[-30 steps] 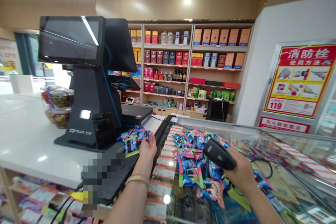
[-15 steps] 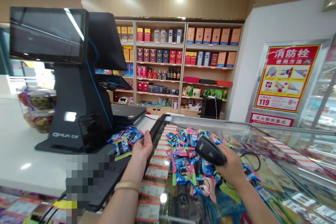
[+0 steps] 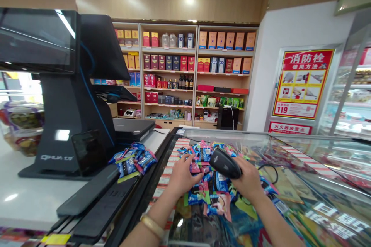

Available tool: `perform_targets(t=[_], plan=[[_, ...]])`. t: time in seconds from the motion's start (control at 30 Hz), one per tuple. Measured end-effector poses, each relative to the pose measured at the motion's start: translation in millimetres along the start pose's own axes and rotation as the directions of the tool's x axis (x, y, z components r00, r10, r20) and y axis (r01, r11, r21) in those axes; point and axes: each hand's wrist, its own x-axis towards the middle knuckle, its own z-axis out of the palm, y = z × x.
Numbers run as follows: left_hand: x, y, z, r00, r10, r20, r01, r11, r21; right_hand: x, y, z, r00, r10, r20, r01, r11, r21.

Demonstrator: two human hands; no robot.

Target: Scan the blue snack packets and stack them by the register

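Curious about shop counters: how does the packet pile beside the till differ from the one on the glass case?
The pile beside the till is smaller and tighter; the pile on the glass case is larger and more spread out. No hand touches the till pile, while the left hand rests on the case pile. Both hold shiny blue packets.

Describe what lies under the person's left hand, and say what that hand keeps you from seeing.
Under the left hand lies a heap of blue and pink packets on a glass display counter. The packets directly beneath the palm are covered, so their printing cannot be seen.
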Motion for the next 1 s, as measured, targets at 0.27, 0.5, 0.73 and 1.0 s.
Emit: perform_targets(t=[0.27,0.5,0.73,1.0], plan=[[2.4,-8.2,-2.9,0.999,-0.038,0.014,0.039,0.999,-0.031,1.3,1.3,-0.5,1.000,-0.003,-0.013,0.003,1.000,0.012],[12.5,-9.4,-9.7,0.975,-0.167,-0.149,0.129,0.964,-0.234,1.2,2.9,-0.8,1.000,0.021,-0.016,-0.021,1.000,0.019],[14.4,-12.0,-9.2,0.937,-0.304,-0.171,0.185,0.849,-0.496,1.1,3.8,-1.4,1.000,0.007,-0.018,-0.007,0.999,0.031],[12.0,-6.4,-4.2,0.932,-0.274,-0.238,0.106,0.833,-0.542,3.5,-8.1,-2.9,1.000,-0.013,0.003,0.013,0.998,0.061]])
